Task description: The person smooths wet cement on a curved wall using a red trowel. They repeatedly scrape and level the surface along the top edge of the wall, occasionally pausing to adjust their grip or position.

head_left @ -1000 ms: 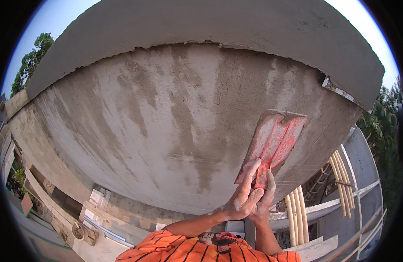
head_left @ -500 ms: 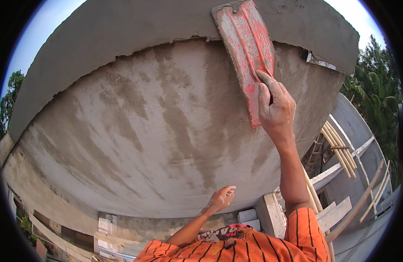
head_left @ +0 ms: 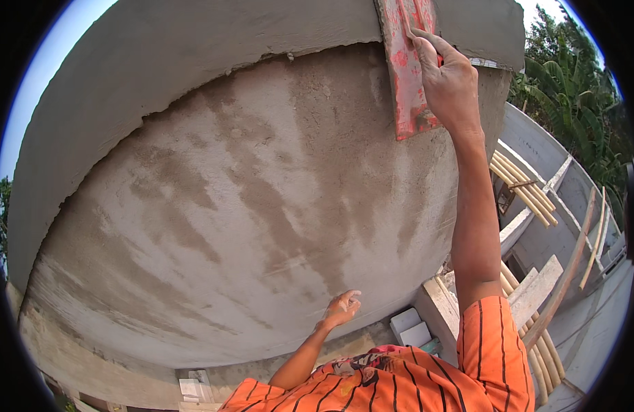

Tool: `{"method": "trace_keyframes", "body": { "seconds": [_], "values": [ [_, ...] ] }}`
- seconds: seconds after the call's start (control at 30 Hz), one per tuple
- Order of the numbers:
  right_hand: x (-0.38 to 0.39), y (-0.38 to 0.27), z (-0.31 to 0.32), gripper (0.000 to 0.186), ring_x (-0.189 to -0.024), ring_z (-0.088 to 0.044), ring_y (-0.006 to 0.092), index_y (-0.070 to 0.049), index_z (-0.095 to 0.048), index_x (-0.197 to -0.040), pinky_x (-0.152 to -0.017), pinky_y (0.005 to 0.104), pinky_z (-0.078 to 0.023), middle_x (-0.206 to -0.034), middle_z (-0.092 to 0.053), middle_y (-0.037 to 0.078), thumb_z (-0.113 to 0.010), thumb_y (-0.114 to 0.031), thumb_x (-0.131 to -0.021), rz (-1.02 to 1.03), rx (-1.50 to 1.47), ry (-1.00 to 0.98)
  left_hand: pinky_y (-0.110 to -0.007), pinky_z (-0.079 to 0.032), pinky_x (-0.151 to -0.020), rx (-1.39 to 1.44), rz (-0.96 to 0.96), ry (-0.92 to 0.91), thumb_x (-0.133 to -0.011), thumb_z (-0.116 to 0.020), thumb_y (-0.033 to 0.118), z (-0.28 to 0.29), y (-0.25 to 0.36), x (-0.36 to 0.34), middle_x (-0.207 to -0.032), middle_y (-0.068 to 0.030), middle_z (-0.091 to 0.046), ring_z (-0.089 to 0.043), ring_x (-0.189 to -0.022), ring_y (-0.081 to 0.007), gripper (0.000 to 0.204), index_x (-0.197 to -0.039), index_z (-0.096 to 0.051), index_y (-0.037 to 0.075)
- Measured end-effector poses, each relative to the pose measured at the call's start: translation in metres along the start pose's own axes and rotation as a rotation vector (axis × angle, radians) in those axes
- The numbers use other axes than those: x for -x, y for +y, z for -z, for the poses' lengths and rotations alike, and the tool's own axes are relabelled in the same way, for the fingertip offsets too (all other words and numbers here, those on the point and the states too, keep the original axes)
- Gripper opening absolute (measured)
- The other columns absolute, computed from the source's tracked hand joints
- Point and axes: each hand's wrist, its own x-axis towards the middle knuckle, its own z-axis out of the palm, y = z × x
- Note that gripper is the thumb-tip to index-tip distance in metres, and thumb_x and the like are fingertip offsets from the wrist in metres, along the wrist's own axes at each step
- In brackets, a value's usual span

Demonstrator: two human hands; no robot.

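Observation:
My right hand (head_left: 453, 86), dusted with grey, is closed round the handle of a red plastering float (head_left: 405, 86), its paint worn and smeared with mortar. The float lies against the wall, its upper part over the band of smooth grey plaster (head_left: 214, 41) and its lower end over the rougher surface; its top runs out of the picture. Below that band's ragged edge, the wall (head_left: 276, 178) shows damp brown streaks on pale grey. Low in front of the wall, my left hand (head_left: 342, 308) holds nothing visible, its fingers loosely bent and apart.
To the right, bamboo poles (head_left: 526, 189) lean by a lower grey wall (head_left: 536, 134), with more poles and wooden planks (head_left: 536, 292) nearer me. White blocks (head_left: 409, 328) sit at the wall's foot. Trees (head_left: 571, 89) stand beyond at the right.
My right hand and the float have moved up and to the right along the plaster edge. The whole view has shifted too. My left hand stays low, with little change.

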Motion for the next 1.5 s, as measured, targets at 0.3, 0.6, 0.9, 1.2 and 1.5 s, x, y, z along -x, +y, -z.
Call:
{"method": "trace_keyframes", "body": {
  "seconds": [0.3,0.6,0.9,1.2,1.5],
  "values": [
    [0.006,0.027,-0.009,0.034,-0.080,-0.073,0.0261,-0.009,-0.071,-0.112,-0.079,0.0382,-0.057,-0.087,-0.073,0.016,-0.054,-0.035,-0.098,0.168,0.073,0.041,-0.036,-0.053,-0.083,0.138,-0.082,-0.039,-0.092,-0.061,0.026,0.024,0.031,-0.008,-0.108,-0.0150,-0.069,-0.066,-0.094,-0.0215,0.047,-0.134,-0.053,0.008],
    [0.001,-0.107,-0.058,0.028,-0.074,-0.070,0.0267,-0.008,-0.071,-0.111,-0.074,0.0374,-0.056,-0.082,-0.072,0.015,-0.057,-0.029,-0.097,0.318,0.108,-0.254,-0.039,-0.050,-0.092,0.016,-0.328,-0.222,-0.096,-0.057,0.028,0.019,0.114,-0.036,-0.114,-0.0155,-0.067,-0.064,-0.107,-0.0258,0.044,-0.135,-0.053,0.008],
    [-0.035,-0.173,-0.068,0.026,-0.076,-0.071,0.0252,-0.007,-0.071,-0.114,-0.072,0.0349,-0.055,-0.089,-0.073,0.017,-0.061,-0.024,-0.096,0.274,0.331,-0.377,-0.038,-0.051,-0.091,0.027,-0.383,-0.184,-0.095,-0.057,0.025,0.051,0.119,-0.023,-0.112,-0.0142,-0.067,-0.064,-0.103,-0.0240,0.041,-0.134,-0.055,0.010],
    [-0.042,-0.139,-0.065,0.027,-0.072,-0.069,0.0248,-0.014,-0.072,-0.115,-0.075,0.0364,-0.055,-0.087,-0.073,0.016,-0.060,-0.029,-0.097,0.217,0.174,-0.156,-0.036,-0.050,-0.093,0.206,-0.191,0.079,-0.095,-0.060,0.024,0.116,0.067,0.019,-0.114,-0.0107,-0.067,-0.062,-0.106,-0.0210,0.040,-0.133,-0.056,0.011],
    [-0.046,-0.117,-0.079,0.030,-0.069,-0.068,0.0264,-0.013,-0.071,-0.118,-0.071,0.0369,-0.054,-0.086,-0.073,0.016,-0.059,-0.032,-0.098,0.473,0.278,-0.132,-0.037,-0.050,-0.092,0.243,-0.280,0.200,-0.095,-0.061,0.023,0.150,0.056,0.055,-0.110,-0.0094,-0.068,-0.063,-0.104,-0.0186,0.037,-0.129,-0.059,0.009]
  ]
}}
